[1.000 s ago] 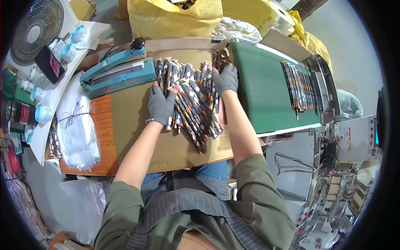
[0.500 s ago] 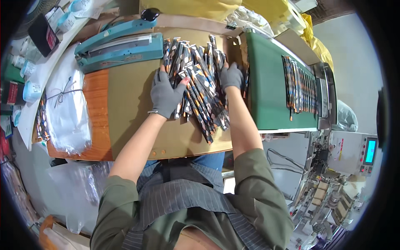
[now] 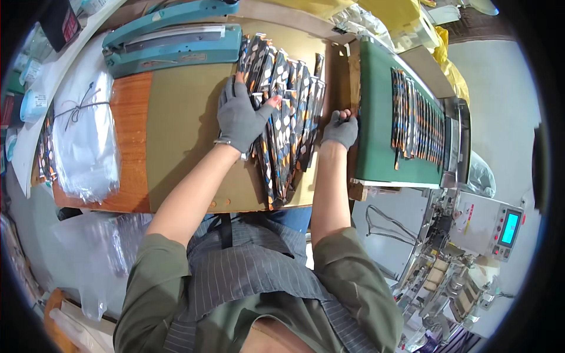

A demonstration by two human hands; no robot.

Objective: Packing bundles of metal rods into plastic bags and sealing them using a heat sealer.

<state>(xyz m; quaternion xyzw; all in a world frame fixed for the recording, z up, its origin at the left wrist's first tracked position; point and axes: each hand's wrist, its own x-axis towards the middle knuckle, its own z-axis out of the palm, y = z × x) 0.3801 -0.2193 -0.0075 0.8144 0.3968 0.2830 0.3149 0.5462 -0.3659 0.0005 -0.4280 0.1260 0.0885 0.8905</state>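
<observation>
A pile of slim black stick packs with white, orange and blue spots lies on the tan board in front of me. My left hand, in a grey glove with bare fingertips, rests along the left side of the pile. Its fingers are stretched out and its thumb lies apart, over the packs. To the right of the pile, my gloved right hand has its fingers curled closed beside the cardboard edge of the green surface. Whatever those fingers hold, if anything, is hidden.
A blue-green bag sealer stands at the back left. Tied clear plastic bags lie at the left. On the green surface more stick packs stand in a row. A machine with a lit display is at the lower right.
My right hand has left the pile's right side, moving right and toward me, and its fingers have curled. The packs now lie closer together and more upright. My left hand stays against them.
</observation>
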